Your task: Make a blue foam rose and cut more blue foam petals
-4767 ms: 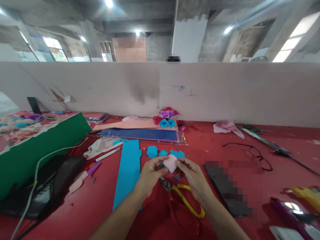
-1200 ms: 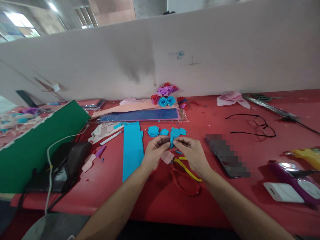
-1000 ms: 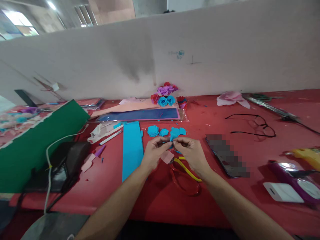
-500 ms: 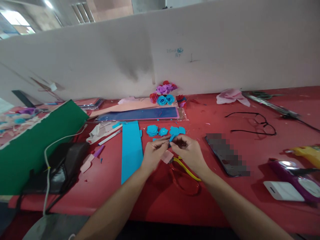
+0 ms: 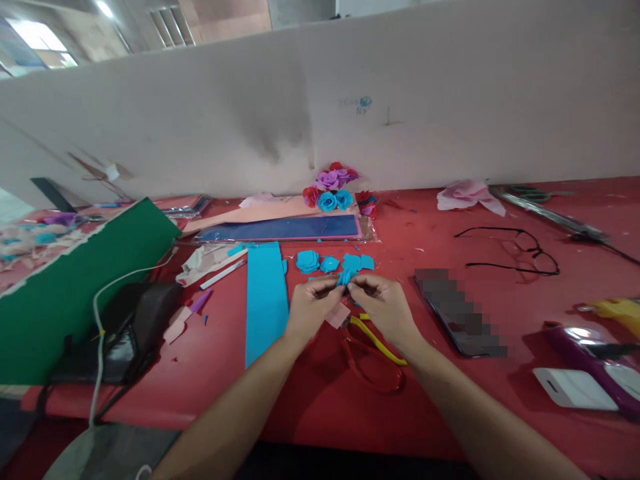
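Note:
Between the fingertips of my left hand and my right hand is a small blue paper piece, pinched from both sides and partly hidden by the fingers. It looks curled or folded. Just beyond lie cut blue paper petals in small stacks. Under my hands rest scissors with one yellow and one red handle, and a pink paper scrap lies by their blades. A long blue paper strip extends beside my left hand.
Finished paper roses stand near the wall, behind a packet of dark blue sheets. A phone, eyeglasses, a white adapter and a yellow glue gun are rightward. A black bag and green board stand left.
The blue piece between my fingers stood up as a narrow strip and is now more bunched and wider. My fingertips have shifted slightly around it. The whole view has moved a little.

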The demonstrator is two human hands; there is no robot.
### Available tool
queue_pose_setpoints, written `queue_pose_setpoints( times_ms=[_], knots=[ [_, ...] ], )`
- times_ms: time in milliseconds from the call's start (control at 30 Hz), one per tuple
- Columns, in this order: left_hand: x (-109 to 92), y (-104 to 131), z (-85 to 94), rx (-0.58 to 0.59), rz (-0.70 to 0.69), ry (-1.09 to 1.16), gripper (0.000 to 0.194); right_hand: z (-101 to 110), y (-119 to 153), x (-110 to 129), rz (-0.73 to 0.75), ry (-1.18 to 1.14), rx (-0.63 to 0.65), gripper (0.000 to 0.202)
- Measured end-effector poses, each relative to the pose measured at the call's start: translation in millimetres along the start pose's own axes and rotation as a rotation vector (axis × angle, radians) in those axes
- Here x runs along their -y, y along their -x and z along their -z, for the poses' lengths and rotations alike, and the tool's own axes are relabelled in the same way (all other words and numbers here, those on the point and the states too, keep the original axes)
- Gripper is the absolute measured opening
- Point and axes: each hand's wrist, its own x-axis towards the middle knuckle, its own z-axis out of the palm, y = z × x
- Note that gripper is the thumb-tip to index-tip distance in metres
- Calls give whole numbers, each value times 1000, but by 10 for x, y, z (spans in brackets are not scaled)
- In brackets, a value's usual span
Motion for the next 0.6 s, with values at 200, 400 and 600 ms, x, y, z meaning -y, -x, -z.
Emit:
queue_pose_setpoints(
  times_ms=[200,400,600],
  knots=[
    [16,-1,-9,-92,97,39,12,6,-7,-31,0,-35,41,10],
    [-12,-8,-44,-94,220,272,16,15,-22,-45,5,-54,64,11],
    [25,-12,-16,-102,146,83,12,0,-3,16,-12,23,56,11]
  ],
)
